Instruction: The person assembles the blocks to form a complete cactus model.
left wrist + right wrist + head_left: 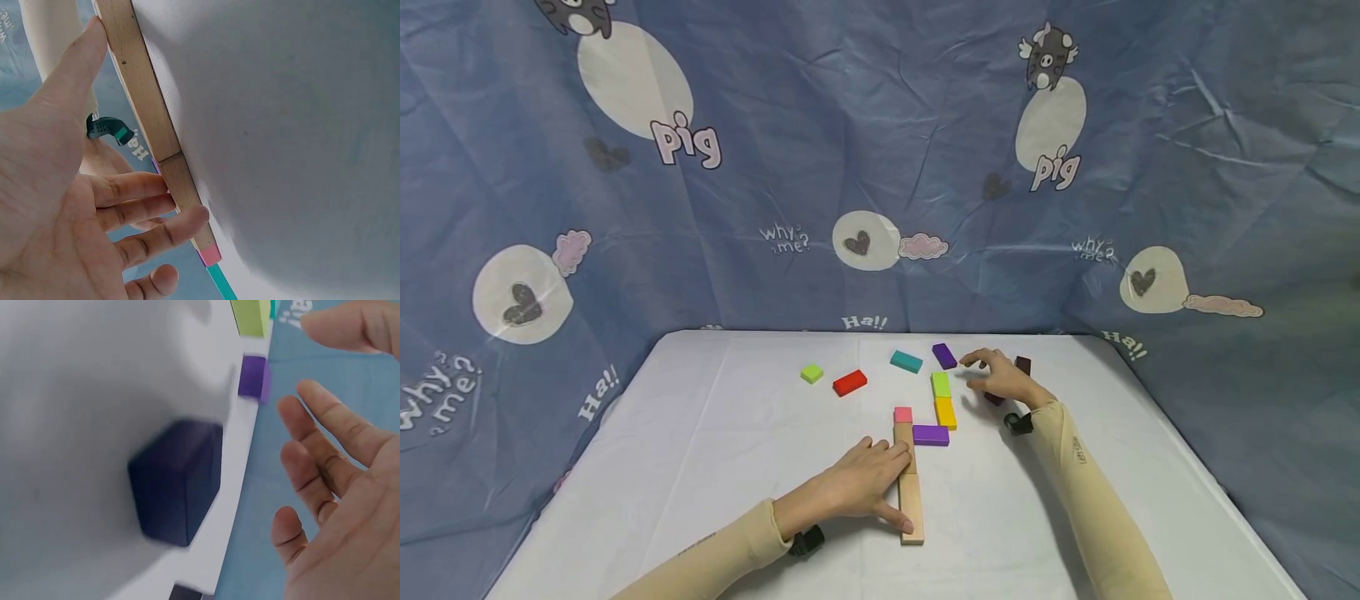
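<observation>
Two plain wooden blocks lie end to end in a row, the nearer wooden block against the farther one. My left hand touches the row from its left side, thumb by the near block, fingers spread at the far one. A pink block caps the row's far end, and a purple block lies against its right side. Holding nothing, my right hand hovers with parted fingers just right of a dark purple block. Beneath it, a dark block shows large in the right wrist view.
A yellow block and a lime block form a line beyond the purple one. Farther back lie a teal block, a red block and a small lime block. Another dark block is behind my right hand.
</observation>
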`<state>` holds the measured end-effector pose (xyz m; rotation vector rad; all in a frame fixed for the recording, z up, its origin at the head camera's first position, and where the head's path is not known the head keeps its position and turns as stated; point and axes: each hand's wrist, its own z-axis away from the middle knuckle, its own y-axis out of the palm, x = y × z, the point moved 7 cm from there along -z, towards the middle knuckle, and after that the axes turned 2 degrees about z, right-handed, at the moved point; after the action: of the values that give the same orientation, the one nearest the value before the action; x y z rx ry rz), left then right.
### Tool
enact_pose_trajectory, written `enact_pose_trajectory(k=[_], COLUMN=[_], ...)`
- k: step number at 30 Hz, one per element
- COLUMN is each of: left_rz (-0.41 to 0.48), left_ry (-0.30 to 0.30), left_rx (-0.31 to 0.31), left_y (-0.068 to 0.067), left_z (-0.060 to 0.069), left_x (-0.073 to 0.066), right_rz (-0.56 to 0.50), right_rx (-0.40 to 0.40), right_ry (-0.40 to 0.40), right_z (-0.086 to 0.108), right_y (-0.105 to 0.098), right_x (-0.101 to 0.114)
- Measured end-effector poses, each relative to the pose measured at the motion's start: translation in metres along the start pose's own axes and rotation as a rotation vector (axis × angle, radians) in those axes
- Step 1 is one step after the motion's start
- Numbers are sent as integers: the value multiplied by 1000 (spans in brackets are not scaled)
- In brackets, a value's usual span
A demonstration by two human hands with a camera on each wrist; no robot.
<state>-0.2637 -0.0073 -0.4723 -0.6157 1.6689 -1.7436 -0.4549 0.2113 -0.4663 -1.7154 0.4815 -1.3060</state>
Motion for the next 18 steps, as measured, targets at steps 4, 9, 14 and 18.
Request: enact_pose_trajectory(k=[4,9,14,18], left_rz=[2,3,1,8], left_ry=[-7,-12,-7,-2], left_rx=[9,14,9,-1], left_y=[1,1,0,-1], left_z=[0,-1,0,1], left_x=[0,0,0,0], right_rz=[-24,-18,-14,25], right_rx=[-21,-64,-93,-111], right_ry=[12,47,65,92], right_z=[8,18,30,36], right_y=[-11,-24,-32,-38], right_x=[-10,-28,-46,-61])
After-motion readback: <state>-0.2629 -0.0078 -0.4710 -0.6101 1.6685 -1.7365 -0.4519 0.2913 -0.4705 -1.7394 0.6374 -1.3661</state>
